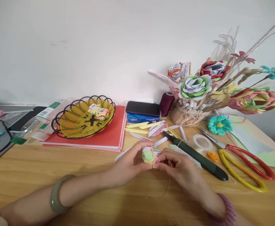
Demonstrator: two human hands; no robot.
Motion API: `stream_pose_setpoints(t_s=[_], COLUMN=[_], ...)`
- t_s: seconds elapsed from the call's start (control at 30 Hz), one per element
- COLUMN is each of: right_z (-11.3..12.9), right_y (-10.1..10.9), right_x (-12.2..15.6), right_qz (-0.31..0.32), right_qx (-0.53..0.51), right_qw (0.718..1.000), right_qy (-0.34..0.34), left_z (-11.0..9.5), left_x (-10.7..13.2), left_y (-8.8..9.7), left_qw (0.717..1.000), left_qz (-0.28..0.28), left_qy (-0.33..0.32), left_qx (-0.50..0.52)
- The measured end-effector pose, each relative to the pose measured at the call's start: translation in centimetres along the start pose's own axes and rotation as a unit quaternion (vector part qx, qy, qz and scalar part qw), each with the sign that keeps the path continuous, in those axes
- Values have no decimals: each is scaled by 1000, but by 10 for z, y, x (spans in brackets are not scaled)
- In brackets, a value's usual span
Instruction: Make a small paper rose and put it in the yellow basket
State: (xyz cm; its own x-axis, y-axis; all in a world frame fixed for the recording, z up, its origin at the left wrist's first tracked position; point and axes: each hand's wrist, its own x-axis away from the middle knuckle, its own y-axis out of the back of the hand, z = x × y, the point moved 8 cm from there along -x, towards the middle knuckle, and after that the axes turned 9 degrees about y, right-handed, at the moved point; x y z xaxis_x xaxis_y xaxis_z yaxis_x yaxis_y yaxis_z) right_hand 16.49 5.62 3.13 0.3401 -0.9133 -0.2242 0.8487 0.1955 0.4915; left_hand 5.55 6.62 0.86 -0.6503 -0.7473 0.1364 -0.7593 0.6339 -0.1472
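Note:
A small folded paper flower (148, 155) in green, pink, white and yellow is held just above the table's middle. My left hand (134, 159) grips it from the left, thumb below and fingers behind. From the right, the thumb and forefinger of my right hand (175, 163) pinch its pink edge. A thin pale thread (168, 186) hangs below my right hand and curls over the wood. Just beyond the hands lie cut paper strips (140, 130) in yellow, white and pink, and a dark green pen-shaped tool (198, 158).
Red-and-yellow-handled scissors (247, 157) and a clear tape roll (202, 142) lie to the right. Behind stand a basket of paper flowers (186, 114), a maroon thread spool (166, 103) and a phone (142, 108) on a blue pack. Left, a yellow woven basket (73, 121) rests on red paper (109, 136).

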Motion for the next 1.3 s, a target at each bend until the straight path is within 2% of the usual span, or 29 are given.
stream_pose_setpoints(t_s=[0.17,0.5,0.6,0.7,0.77,0.9,1.13,1.3], right_z=[-6,-4,-4,1,6,17,24,26], right_y=[0,-1,-1,1,3,12,34,31], right_x=[1,2,3,2,0,-2,2,5], right_qz=[-5,5,10,3,-4,-31,-124,-124], right_qx=[6,42,61,77,74,60,73,72], right_qw=[1000,999,998,997,997,997,989,988], right_qy=[-30,-32,-25,-4,9,22,30,57], left_z=[0,1,2,9,12,10,3,4], left_x=[-1,0,-2,-4,-5,-6,-5,-4], left_y=[-5,-6,0,4,6,9,9,7], left_qw=[999,998,998,993,991,988,979,971], left_qz=[17,33,8,-10,-12,-13,-1,7], left_qy=[1,4,28,85,97,68,42,56], left_qx=[36,62,55,76,93,136,202,230])
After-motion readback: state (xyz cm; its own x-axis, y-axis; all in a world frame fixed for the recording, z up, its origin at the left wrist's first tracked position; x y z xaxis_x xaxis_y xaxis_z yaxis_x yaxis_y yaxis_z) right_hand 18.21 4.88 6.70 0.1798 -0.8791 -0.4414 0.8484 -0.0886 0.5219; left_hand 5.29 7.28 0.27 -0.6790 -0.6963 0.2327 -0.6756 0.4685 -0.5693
